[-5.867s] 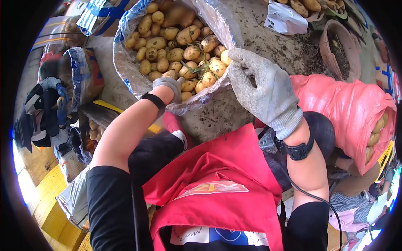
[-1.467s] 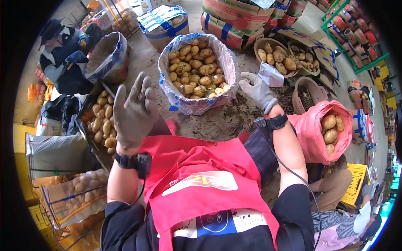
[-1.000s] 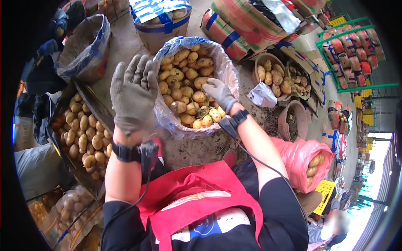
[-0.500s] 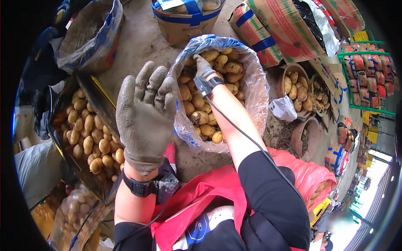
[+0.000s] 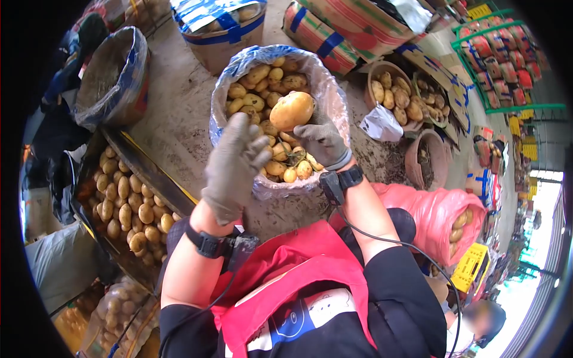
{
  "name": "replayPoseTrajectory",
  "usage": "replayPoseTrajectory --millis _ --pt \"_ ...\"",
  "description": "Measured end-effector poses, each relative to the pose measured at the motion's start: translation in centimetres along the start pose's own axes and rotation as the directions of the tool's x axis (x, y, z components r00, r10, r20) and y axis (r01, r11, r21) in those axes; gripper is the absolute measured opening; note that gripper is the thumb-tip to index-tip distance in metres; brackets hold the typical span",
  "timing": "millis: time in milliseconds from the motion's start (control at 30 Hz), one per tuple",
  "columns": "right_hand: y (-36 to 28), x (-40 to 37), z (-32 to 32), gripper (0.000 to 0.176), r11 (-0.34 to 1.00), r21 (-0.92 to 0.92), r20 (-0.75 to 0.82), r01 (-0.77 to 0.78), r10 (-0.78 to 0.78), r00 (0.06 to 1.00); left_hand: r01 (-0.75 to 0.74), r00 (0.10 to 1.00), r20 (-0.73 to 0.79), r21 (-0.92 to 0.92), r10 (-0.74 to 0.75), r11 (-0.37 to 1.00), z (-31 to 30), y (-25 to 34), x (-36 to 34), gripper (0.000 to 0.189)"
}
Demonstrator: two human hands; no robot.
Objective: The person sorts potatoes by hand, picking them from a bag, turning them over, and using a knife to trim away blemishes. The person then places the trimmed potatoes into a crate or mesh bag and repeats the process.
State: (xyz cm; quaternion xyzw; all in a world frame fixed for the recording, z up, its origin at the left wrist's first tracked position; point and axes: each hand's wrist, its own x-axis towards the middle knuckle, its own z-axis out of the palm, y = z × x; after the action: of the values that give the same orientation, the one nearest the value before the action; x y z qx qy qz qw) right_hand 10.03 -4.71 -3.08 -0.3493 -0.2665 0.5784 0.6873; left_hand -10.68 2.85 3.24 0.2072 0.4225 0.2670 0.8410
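Observation:
A large yellow potato (image 5: 292, 111) is at the fingertips of my right hand (image 5: 324, 142), above a plastic-lined container (image 5: 335, 98) full of potatoes (image 5: 256, 102). The gloved fingers of that hand curl at the potato's lower right side; part of the grip is hidden behind it. My left hand (image 5: 234, 170), also gloved, is raised at the container's near left edge, palm turned toward the potato. Its fingers are apart and slightly bent, with nothing in them.
On the left stands a dark-sided bin (image 5: 152, 173) of potatoes. Behind it is a plastic-lined tub (image 5: 110, 77). A taped box (image 5: 224, 45) stands at the back. To the right are a bucket (image 5: 373, 74) of potatoes and a pink sack (image 5: 412, 209). A person (image 5: 477, 322) is at the lower right.
My right hand has come up from among the potatoes with one large potato. My left hand has lowered and turned toward it. The whole view has shifted slightly.

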Motion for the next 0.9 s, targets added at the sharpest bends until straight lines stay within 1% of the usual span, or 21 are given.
replayPoseTrajectory --millis 33,67,100,133,200,233,267,300,333,367,433,533,567,600,633,667,733,767,800,867,900 --pt "-1.2 -1.5 1.1 0.076 0.985 -0.154 0.008 0.081 -0.081 0.997 0.085 0.991 0.1 0.022 -0.087 0.996 0.7 -1.1 -0.7 0.058" --pt "-3.3 -3.3 2.6 0.08 0.988 -0.14 0.086 0.071 -0.059 0.995 0.17 0.965 0.192 0.052 -0.177 0.984 1.3 -2.1 -1.5 0.061" --pt "-4.3 -4.7 3.4 0.078 0.975 -0.203 0.1 0.087 -0.067 0.993 0.3 0.882 0.382 -0.006 -0.275 0.954 0.8 -3.0 -1.4 0.061" --pt "-4.9 -6.1 3.8 0.076 0.959 -0.265 0.112 0.098 -0.07 0.991 0.304 0.88 0.381 0.007 -0.284 0.953 1.1 -3.8 -1.7 0.061" --pt "-5.8 -8.6 3.4 0.07 0.954 -0.286 0.101 0.093 -0.067 0.993 0.204 0.807 0.577 -0.078 -0.123 0.976 2.1 -5.0 -2.5 0.048" --pt "-6.3 -9.5 2.7 0.068 0.896 -0.43 0.031 0.114 -0.112 0.993 0.138 0.837 0.542 -0.088 -0.068 0.987 3.6 -4.8 -3.9 0.046" --pt "-6.7 -10.5 2.0 0.066 0.816 -0.565 -0.032 0.119 -0.166 0.986 0.134 0.832 0.551 -0.083 -0.066 0.988 3.7 -5.1 -4.1 0.046" --pt "-7.2 -11.7 1.4 0.064 0.895 -0.437 -0.02 0.087 -0.107 0.994 0.044 0.816 0.578 -0.034 -0.016 0.998 3.6 -5.4 -3.9 0.049" --pt "-7.6 -12.6 2.1 0.064 0.891 -0.444 -0.017 0.095 -0.114 0.993 -0.048 0.796 0.605 0.009 0.033 0.999 3.7 -5.6 -3.7 0.053" --pt "-7.9 -13.6 3.1 0.064 0.889 -0.456 -0.073 0.037 -0.079 0.994 -0.041 0.788 0.615 -0.001 0.033 0.999 3.8 -5.8 -3.7 0.062" --pt "-7.6 -14.3 3.7 0.066 0.897 -0.441 -0.146 -0.035 -0.034 0.989 -0.07 0.785 0.619 0.029 0.037 0.997 4.1 -6.3 -3.7 0.067" --pt "-6.1 -13.0 2.7 0.068 0.874 -0.485 -0.152 0.014 -0.101 0.983 -0.112 0.764 0.642 0.028 0.068 0.993 4.6 -7.3 -3.0 0.074" --pt "-5.5 -12.3 2.3 0.071 0.939 -0.344 -0.081 0.031 -0.063 0.995 -0.254 0.768 0.625 0.097 0.14 0.962 4.8 -7.6 -2.8 0.072" --pt "-4.8 -11.8 2.0 0.071 0.938 -0.345 -0.07 0.021 -0.048 0.996 -0.388 0.765 0.606 0.167 0.216 0.906 4.8 -7.7 -2.5 0.071" --pt "-4.1 -11.0 2.1 0.072 0.993 -0.115 -0.041 -0.04 0.036 0.999 -0.55 0.757 0.553 0.253 0.348 0.796 5.1 -7.3 -3.1 0.063" --pt "-3.3 -10.1 2.3 0.073 0.986 0.12 0.006 -0.119 0.119 0.993 -0.864 0.472 0.64 0.474 0.606 0.172 5.0 -6.2 -2.9 0.058" --pt "0.2 -6.8 3.4 0.072 0.983 0.144 0.03 -0.112 0.108 0.994 -0.852 0.237 0.68 0.489 0.694 -0.188 5.4 -4.1 -4.3 0.061" --pt "1.5 -5.4 3.9 0.072 0.977 0.165 0.038 -0.132 0.127 0.991 -0.913 0.159 0.702 0.373 0.694 -0.167 5.5 -3.5 -4.5 0.06" --pt "3.1 -4.0 4.6 0.072 0.973 0.177 0.038 -0.149 0.144 0.989 -0.935 0.17 0.728 0.331 0.664 -0.123 5.5 -3.3 -4.7 0.061" --pt "6.6 -0.6 5.7 0.071 0.966 0.183 0.027 -0.182 0.18 0.983 -0.964 0.129 0.735 0.251 0.666 -0.091 5.3 -3.1 -4.4 0.061" --pt "8.1 0.9 6.1 0.071 0.963 0.183 0.015 -0.197 0.198 0.98 -0.963 0.153 0.736 0.262 0.66 -0.069 5.0 -3.1 -4.1 0.06"
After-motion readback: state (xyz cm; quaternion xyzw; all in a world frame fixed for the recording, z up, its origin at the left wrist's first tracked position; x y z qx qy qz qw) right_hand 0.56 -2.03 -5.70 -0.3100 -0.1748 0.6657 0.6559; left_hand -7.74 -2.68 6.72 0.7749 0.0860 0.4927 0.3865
